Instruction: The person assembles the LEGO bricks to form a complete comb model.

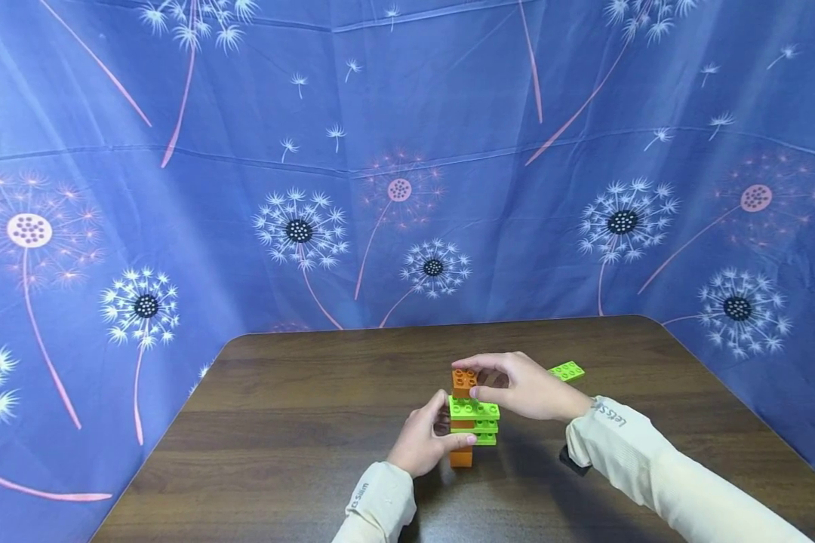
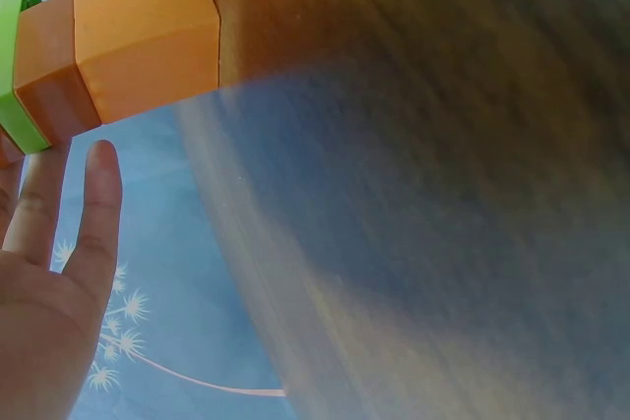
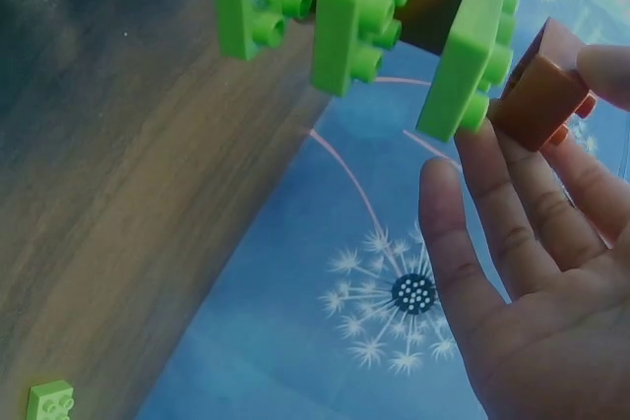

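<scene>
An upright stack of bricks stands on the table, with orange bricks (image 1: 461, 458) at its base and green plates (image 1: 474, 410) (image 3: 340, 27) higher up, jutting to the right. My left hand (image 1: 421, 439) (image 2: 49, 282) grips the stack from the left, thumb on the near side. At the top, my right hand (image 1: 526, 385) (image 3: 551, 243) pinches an orange brick (image 1: 463, 381) (image 3: 541, 90) between thumb and fingers. In the right wrist view, that brick is slightly tilted beside the uppermost green plate; whether they touch I cannot tell.
Behind my right hand, a loose green plate (image 1: 567, 370) (image 3: 51, 400) lies on the brown wooden table (image 1: 299, 407). A blue cloth (image 1: 380, 113) with a dandelion pattern hangs beyond the table's far edge and at its sides.
</scene>
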A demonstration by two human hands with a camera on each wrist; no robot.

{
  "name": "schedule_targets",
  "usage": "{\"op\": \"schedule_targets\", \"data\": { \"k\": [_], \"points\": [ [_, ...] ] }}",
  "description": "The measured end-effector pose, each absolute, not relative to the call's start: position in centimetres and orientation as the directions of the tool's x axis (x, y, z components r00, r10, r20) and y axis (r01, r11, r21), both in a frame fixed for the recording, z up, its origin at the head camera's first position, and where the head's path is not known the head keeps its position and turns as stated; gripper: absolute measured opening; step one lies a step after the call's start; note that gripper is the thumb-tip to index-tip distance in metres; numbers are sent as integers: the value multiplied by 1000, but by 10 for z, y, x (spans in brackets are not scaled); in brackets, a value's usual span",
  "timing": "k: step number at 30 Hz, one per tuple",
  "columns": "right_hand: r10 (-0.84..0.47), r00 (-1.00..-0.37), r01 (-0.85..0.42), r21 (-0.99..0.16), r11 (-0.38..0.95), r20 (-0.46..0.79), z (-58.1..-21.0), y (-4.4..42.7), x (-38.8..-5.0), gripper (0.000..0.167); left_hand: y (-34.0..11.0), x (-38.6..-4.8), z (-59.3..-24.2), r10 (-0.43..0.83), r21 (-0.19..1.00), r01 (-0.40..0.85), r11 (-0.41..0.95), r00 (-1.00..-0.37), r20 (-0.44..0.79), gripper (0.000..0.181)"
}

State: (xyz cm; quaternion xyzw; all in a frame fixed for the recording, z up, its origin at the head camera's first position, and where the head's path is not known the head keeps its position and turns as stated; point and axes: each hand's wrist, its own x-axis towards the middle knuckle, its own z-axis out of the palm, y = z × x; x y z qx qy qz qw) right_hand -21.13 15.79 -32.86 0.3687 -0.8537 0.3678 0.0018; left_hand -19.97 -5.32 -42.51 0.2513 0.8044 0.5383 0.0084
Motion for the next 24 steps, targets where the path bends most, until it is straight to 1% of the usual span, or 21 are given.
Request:
{"op": "schedule_targets", "data": {
  "k": [5,9,18,21,24],
  "points": [
    [-653,-714,-635,-628,450,254,-330,157,-207,37,-53,-200,-425,414,871,387,303,-877,246,35],
    [-655,-718,-628,-624,465,235,-330,158,-207,38,-53,-200,-425,412,868,393,303,-876,252,34],
    [-679,-701,-659,-561,501,216,-328,156,-205,38,-53,-200,-426,415,867,403,293,-870,264,35],
    [-683,-696,-674,-530,516,221,-327,155,-204,38,-53,-200,-426,415,873,396,285,-872,260,35],
    [-687,-685,-708,-442,550,242,-325,153,-202,37,-53,-200,-426,416,878,390,277,-872,256,35]
  ]
}}
